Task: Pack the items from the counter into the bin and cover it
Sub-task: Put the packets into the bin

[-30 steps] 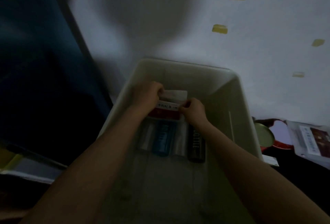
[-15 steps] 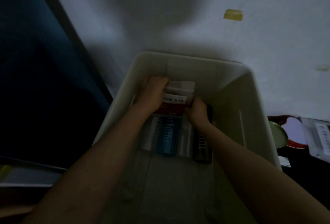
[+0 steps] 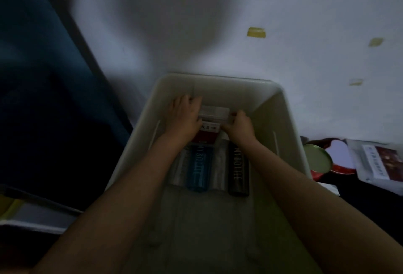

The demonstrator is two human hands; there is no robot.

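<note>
A white plastic bin (image 3: 290,121) stands in front of me against a pale wall. Inside, toward its far end, both my hands reach in: my left hand (image 3: 185,118) and my right hand (image 3: 238,126) grip the two sides of a red and white packet (image 3: 210,126) that lies low in the bin. Just nearer to me lie a blue bottle (image 3: 198,169) and a black bottle (image 3: 237,169), side by side, with clear wrapped items between and beside them. My forearms hide part of the bin floor.
On the dark counter to the right of the bin are a green round lid (image 3: 317,161), a red dish with a white heart shape (image 3: 340,159) and a clear packaged item (image 3: 377,162). A dark blue surface (image 3: 43,99) stands at left. Yellow tape pieces mark the wall.
Both hands have pushed the red and white packet farther into the bin and lower, toward its far wall. My left fingers have spread over the packet's left side.
</note>
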